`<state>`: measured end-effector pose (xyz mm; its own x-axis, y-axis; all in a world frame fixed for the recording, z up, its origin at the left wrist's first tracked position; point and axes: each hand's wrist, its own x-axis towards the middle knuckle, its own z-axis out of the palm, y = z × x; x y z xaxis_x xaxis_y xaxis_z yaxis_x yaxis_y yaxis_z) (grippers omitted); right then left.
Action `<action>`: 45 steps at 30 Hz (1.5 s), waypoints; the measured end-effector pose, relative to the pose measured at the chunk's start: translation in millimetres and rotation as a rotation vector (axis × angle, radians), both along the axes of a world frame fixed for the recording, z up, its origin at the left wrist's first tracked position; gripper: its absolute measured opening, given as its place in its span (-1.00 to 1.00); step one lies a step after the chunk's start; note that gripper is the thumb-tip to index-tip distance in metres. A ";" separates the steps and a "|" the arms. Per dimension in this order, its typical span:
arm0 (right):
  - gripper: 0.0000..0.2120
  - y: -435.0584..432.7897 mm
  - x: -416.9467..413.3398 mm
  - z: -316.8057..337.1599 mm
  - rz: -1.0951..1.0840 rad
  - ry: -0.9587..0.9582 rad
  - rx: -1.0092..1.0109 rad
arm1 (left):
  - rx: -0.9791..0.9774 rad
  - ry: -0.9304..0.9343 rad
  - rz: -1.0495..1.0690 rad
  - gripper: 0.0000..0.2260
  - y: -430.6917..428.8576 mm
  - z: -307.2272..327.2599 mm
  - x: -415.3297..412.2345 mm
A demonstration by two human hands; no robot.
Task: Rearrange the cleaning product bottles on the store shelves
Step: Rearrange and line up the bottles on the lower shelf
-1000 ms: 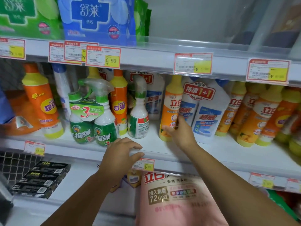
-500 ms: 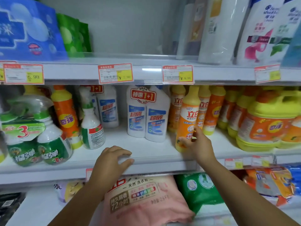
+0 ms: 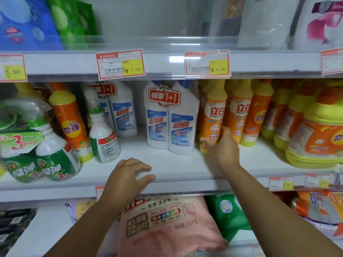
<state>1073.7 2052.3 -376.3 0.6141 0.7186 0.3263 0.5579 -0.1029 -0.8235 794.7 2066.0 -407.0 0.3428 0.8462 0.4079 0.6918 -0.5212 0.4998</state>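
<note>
Bright, even overhead store lighting, no hard shadows. Soft glare streaks on the clear plastic price-tag rail (image 3: 167, 65) and the white middle shelf edge (image 3: 185, 175). Underside of the upper shelf shades bottle tops. Whole frame slightly soft; green-labelled spray bottles (image 3: 42, 160) at left blurred worst. Wide-angle bowing at edges; shelf lines curve.

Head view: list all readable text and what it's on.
"¥ 7.90": middle price tag
"¥ 8.90": right price tag
"6.90": left price tag
"特惠1+1", "超威": white twin bottles
"立白": orange bottle
"72小时": pink bag
"3": green spray pack
Barcodes, small print: unreadable.
</note>
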 end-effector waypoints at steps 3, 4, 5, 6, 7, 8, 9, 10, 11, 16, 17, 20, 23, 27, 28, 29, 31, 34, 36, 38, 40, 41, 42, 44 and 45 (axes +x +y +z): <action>-0.45 3.9 -1.3 -0.6 -0.025 -0.012 -0.003 | 0.007 0.006 0.000 -0.83 0.6 -1.9 -0.8; -0.44 4.6 -1.7 -1.0 -0.029 -0.019 -0.002 | 0.010 0.013 -0.001 -0.83 0.7 -2.4 -1.0; -0.44 5.2 -2.1 -1.2 -0.031 -0.025 -0.003 | 0.012 0.018 -0.002 -0.83 0.8 -2.7 -1.3; -0.44 5.6 -2.4 -1.5 -0.030 -0.028 -0.003 | 0.014 0.022 -0.004 -0.83 0.9 -3.0 -1.8; -0.44 6.2 -2.5 -1.6 -0.027 -0.028 -0.002 | 0.017 0.024 -0.007 -0.83 1.0 -3.4 -2.5; -0.44 6.5 -2.5 -1.8 -0.025 -0.027 0.000 | 0.021 0.026 -0.010 -0.83 1.0 -3.6 -3.2; -0.44 6.6 -2.7 -2.0 -0.024 -0.027 0.002 | 0.025 0.030 -0.013 -0.82 0.8 -3.7 -3.9; -0.44 6.3 -2.9 -2.2 -0.021 -0.027 0.003 | 0.027 0.035 -0.013 -0.82 0.4 -3.6 -4.6; -0.44 6.1 -3.1 -2.6 -0.018 -0.026 0.002 | 0.027 0.040 -0.012 -0.82 0.2 -3.5 -5.5; -0.43 -2.6 -9.2 -2.7 -0.013 0.039 0.032 | 0.020 0.019 0.010 -0.82 -1.1 1.3 -16.1; -0.43 -7.0 -12.3 -1.6 -0.062 -0.004 0.064 | 0.019 0.016 0.017 -0.82 -2.0 3.2 -19.1; -0.54 -22.4 -31.2 3.1 -0.208 -0.200 0.181 | 0.012 0.016 0.033 -0.81 -7.7 9.7 -32.5; -0.67 -28.8 -68.1 6.1 -0.003 -0.229 0.243 | 0.009 0.011 0.059 -0.80 -13.6 15.6 -55.2; -0.68 -20.5 -129.0 -5.8 0.370 -0.205 0.111 | -0.008 -0.028 0.113 -0.80 -16.5 18.4 -96.8; -0.65 -14.9 -143.4 -9.1 0.436 -0.177 0.054 | -0.017 -0.043 0.131 -0.81 -16.3 18.3 -107.9; -0.60 -7.1 -157.1 -11.1 0.489 -0.145 0.004 | -0.023 -0.058 0.151 -0.82 -15.3 18.0 -118.3; -0.44 13.9 -182.3 -10.6 0.548 -0.136 -0.077 | -0.026 -0.083 0.195 -0.83 -12.1 16.6 -137.0; -0.18 45.7 -220.3 -0.8 0.672 -0.062 -0.072 | -0.030 -0.075 0.241 -0.81 -6.1 11.9 -157.7; -0.09 63.2 -240.2 3.5 0.763 0.047 -0.001 | -0.026 -0.051 0.244 -0.78 -3.6 8.7 -166.2; -0.06 77.3 -251.0 0.8 0.758 0.033 0.043 | -0.011 -0.042 0.235 -0.75 -1.2 6.3 -171.6; -0.13 82.8 -250.9 -2.8 0.681 -0.026 0.065 | 0.006 -0.038 0.230 -0.74 0.7 5.8 -174.1; -0.18 83.9 -247.7 -4.2 0.649 -0.051 0.073 | 0.018 -0.038 0.229 -0.73 1.4 5.7 -174.8; -0.21 84.9 -243.6 -4.5 0.641 -0.071 0.080 | 0.032 -0.038 0.228 -0.73 2.1 5.4 -175.2; -0.23 88.4 -233.5 -2.5 0.669 -0.066 0.065 | 0.046 -0.040 0.222 -0.73 2.6 4.0 -175.9; -0.24 91.0 -227.7 -0.6 0.682 -0.049 0.049 | 0.044 -0.044 0.216 -0.73 2.0 3.5 -176.3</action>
